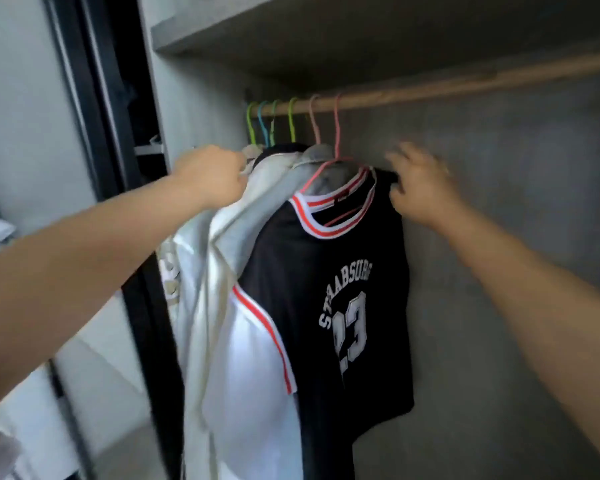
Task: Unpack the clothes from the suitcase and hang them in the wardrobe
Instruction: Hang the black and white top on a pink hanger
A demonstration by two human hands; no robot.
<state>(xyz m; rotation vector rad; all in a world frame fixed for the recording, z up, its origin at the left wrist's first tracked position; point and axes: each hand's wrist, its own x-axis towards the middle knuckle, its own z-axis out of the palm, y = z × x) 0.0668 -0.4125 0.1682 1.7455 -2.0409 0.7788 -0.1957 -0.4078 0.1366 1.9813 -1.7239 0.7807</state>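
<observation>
A black basketball jersey [343, 289] with white and red trim and the number 23 hangs on a pink hanger [336, 133] from the wooden rail [430, 90]. To its left hang several pale garments [222, 271] on green, blue and pink hangers. My left hand [210, 176] is closed on the shoulder of the pale garments. At the jersey's right shoulder my right hand [420, 185] is blurred, fingers bent against the black fabric. The suitcase is out of view.
A grey shelf [257, 32] runs above the rail. The wardrobe's grey back wall [499, 237] and the rail to the right of the jersey carry no hangers. A black door frame [94, 98] stands at the left.
</observation>
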